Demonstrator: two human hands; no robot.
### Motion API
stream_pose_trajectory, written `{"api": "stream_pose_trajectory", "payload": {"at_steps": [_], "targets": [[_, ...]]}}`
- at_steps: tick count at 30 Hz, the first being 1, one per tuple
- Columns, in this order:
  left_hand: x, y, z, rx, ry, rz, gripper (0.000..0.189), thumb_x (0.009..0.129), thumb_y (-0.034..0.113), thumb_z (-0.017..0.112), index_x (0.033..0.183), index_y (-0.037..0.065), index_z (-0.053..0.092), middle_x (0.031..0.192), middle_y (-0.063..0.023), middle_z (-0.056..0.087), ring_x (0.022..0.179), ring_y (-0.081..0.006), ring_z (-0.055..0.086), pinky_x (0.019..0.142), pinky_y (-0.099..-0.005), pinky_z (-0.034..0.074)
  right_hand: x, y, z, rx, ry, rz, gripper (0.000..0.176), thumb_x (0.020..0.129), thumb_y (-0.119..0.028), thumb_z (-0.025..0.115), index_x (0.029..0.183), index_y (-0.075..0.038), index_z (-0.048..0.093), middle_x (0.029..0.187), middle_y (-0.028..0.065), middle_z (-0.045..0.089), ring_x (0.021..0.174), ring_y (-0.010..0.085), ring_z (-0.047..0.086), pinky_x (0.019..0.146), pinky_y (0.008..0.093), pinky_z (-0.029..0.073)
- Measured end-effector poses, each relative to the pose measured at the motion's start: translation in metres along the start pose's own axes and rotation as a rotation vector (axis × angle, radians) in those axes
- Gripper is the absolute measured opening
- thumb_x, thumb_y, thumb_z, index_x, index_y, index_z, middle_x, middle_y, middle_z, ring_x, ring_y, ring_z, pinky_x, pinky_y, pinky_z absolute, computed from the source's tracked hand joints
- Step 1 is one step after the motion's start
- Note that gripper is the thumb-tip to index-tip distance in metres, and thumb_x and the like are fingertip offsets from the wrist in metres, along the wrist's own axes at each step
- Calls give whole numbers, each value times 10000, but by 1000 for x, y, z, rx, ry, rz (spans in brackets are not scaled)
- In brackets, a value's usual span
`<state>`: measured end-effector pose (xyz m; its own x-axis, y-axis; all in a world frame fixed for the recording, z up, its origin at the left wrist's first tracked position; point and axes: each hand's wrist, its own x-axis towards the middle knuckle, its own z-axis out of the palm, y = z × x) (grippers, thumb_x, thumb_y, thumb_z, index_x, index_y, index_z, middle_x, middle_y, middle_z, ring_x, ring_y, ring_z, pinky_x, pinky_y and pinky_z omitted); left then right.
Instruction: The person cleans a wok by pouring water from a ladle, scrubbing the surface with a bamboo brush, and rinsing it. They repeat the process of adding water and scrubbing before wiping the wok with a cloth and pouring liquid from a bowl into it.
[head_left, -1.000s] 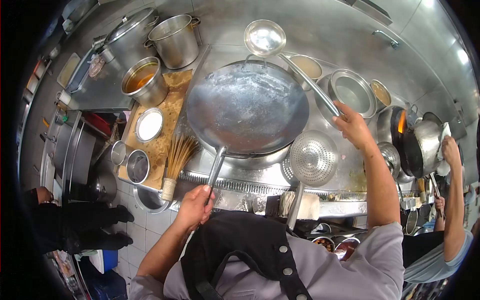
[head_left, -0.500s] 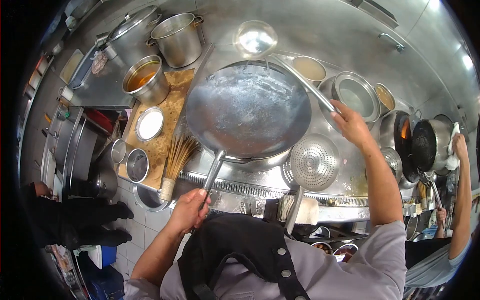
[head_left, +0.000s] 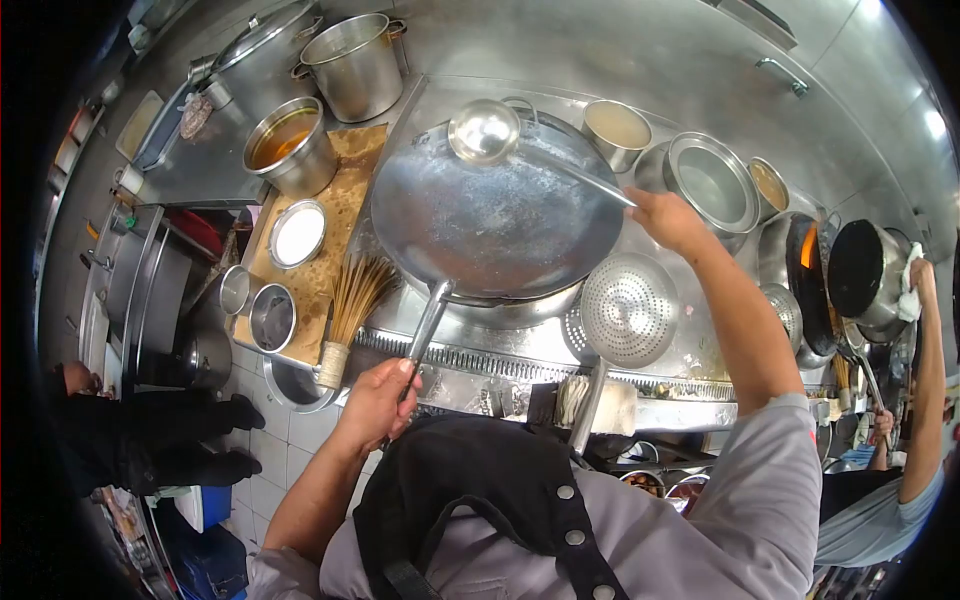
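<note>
A large dark wok (head_left: pixel 490 230) sits on the stove in front of me, its inside bare. My left hand (head_left: pixel 378 400) is wrapped round the wok's long metal handle. My right hand (head_left: pixel 668 218) grips the handle of a ladle (head_left: pixel 484 131), whose shiny bowl hangs over the far part of the wok. Just right of the wok lies a perforated strainer (head_left: pixel 629 308), its handle pointing toward me. To the left, a bamboo brush (head_left: pixel 355 305) leans at the edge of a brown-stained board.
A pot of orange liquid (head_left: pixel 290 150) and a bowl of white stuff (head_left: pixel 297 234) stand at left. Behind on the right are a pot of cloudy liquid (head_left: pixel 617 132) and a pan of clear liquid (head_left: pixel 713 183). A co-worker's arm (head_left: pixel 924 390) holds another wok (head_left: pixel 862 275) beside a flame.
The ladle has come down and toward me, from beyond the wok's far rim to over the wok. My right hand moved left with it. My left hand stays on the wok handle.
</note>
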<state>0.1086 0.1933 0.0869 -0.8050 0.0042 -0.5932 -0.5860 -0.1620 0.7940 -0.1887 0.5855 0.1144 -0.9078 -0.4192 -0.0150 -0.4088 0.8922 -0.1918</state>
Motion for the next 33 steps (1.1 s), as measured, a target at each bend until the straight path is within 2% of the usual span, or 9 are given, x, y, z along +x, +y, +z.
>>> {"api": "stream_pose_trajectory", "payload": {"at_steps": [2,4,8,13,20,21,25,29,33], "targets": [[2,-1,0,0,-2,8,357,1072,376,442,948,60,554,544,-8,440,355,-94,349,323,-254,299,-8,0,-9,-3,-5,-4,405,985,-350,564,1356,-188,589,1003,208,708,951,395,673,867,492,518],[3,-1,-1,5,-9,10,359,1071,377,443,948,60,555,545,-8,440,356,-93,349,323,-255,299,-22,6,-16,-81,-67,133,420,983,-360,563,1366,-189,580,990,210,708,946,393,674,862,491,519],[4,-2,-3,0,-16,15,359,1069,381,449,951,59,554,547,-10,441,361,-90,346,325,-250,297,-30,32,-14,-97,18,34,433,978,-365,569,1378,-199,569,976,217,705,938,396,671,846,498,519],[4,-2,-5,-15,-21,-16,328,1071,348,456,956,56,552,556,-2,452,373,-87,355,338,-249,294,-53,25,-30,-132,-1,115,437,968,-347,589,1373,-184,581,977,239,692,935,432,651,841,507,502],[17,-11,-14,4,-66,14,340,1067,377,458,953,68,542,561,-1,433,378,-93,331,342,-257,280,-71,27,-33,-195,-24,220,411,975,-347,575,1351,-184,602,1017,202,707,973,400,666,870,476,518],[19,-12,-16,21,-63,12,348,1065,390,457,953,70,535,561,-5,428,375,-100,335,337,-261,289,-75,27,-35,-93,59,196,413,975,-343,581,1354,-181,599,1027,203,705,982,399,664,870,470,516],[31,-19,-16,58,-98,16,349,1065,393,455,953,72,530,565,-3,429,380,-99,332,343,-259,289,-98,-10,-58,136,224,251,415,972,-329,602,1357,-174,596,1037,213,700,1000,399,661,862,458,511],[40,-18,-20,71,-114,36,350,1066,397,449,951,78,534,567,5,426,382,-97,324,349,-263,282,-116,-35,-72,152,207,286,420,971,-326,608,1359,-166,591,1027,222,698,1002,400,661,863,461,509],[41,-20,-22,64,-128,54,337,1064,389,458,949,83,539,560,12,423,379,-87,312,348,-261,269,-122,-32,-50,44,189,195,429,965,-320,607,1360,-155,586,1070,223,693,1038,396,654,896,465,506]]}}
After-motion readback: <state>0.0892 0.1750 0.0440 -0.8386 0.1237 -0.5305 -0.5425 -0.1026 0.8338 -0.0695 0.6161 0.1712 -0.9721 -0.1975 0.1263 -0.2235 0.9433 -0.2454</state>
